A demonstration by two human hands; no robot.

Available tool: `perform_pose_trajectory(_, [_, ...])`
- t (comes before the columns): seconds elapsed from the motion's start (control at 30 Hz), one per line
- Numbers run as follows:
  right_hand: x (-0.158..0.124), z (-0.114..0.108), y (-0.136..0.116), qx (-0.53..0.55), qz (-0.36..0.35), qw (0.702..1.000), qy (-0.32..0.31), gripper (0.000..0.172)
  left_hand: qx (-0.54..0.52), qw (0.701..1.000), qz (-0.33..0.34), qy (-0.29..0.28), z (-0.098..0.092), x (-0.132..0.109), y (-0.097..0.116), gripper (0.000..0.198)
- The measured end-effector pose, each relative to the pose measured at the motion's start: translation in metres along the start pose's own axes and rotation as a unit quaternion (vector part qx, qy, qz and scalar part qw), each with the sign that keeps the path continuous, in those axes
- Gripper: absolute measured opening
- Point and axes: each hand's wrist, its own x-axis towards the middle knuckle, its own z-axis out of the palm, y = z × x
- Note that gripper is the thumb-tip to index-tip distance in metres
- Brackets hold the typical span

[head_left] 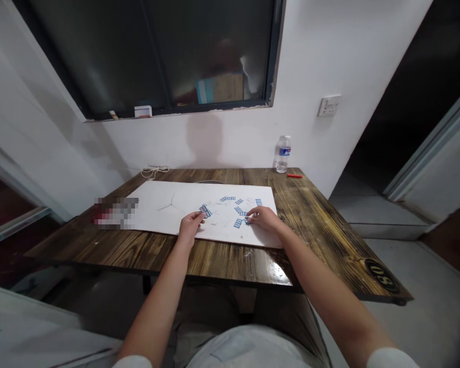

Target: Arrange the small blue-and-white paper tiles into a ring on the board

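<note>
Your L hand (192, 223) has a narrow pinch, thumb to fingers, on a blue-striped piece (205, 210) above the white board (149, 204), approx. mid-length; your R hand (262, 217) bends down w/ fingertips drawn in at a small blue bit (247, 221) on the board's right half, tho I can't tell if that's gripped or just touched. To do it well: go light w/ the L, edges only, b/c the piece looks thin & could prob. bend or slip; w/ the R, take one bit at a time, wrist lifted, so your fingers don't nudge the near cluster (238, 224) just left of them. Orientation: the L-hand piece's long axis seems to slant, far-left end to near-right end, i.e. diag. to the board's long side. The far strip (227, 199) runs about left-right, w/ short bars crossing it; the right-hand strip (258, 202) looks to run near-far. The bit at your R fingertips is mostly covered, so no axis call there, & no front is readable on any at this res.
</note>
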Motion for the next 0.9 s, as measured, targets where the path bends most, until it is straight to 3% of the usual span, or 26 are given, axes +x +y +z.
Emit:
perform_pose_trajectory(0.2, [0.0011, -0.0013, 0.0051, -0.030, 0.004, 0.998, -0.049, 0.027, 0.001, 1.000, -0.007, -0.008, 0.0001, -0.0012, -0.0004, 0.050])
perform_pose_trajectory(0.5, [-0.0003, -0.0011, 0.0030, -0.058, 0.010, 0.997, -0.048, 0.029, 0.000, 1.000, -0.006, -0.010, -0.0011, 0.0009, -0.0033, 0.050])
perform_pose_trajectory(0.9, [-0.0044, -0.0033, -0.0035, -0.017, 0.013, 1.000, -0.011, 0.027, 0.001, 1.000, -0.007, -0.009, -0.0018, 0.0029, -0.0063, 0.046])
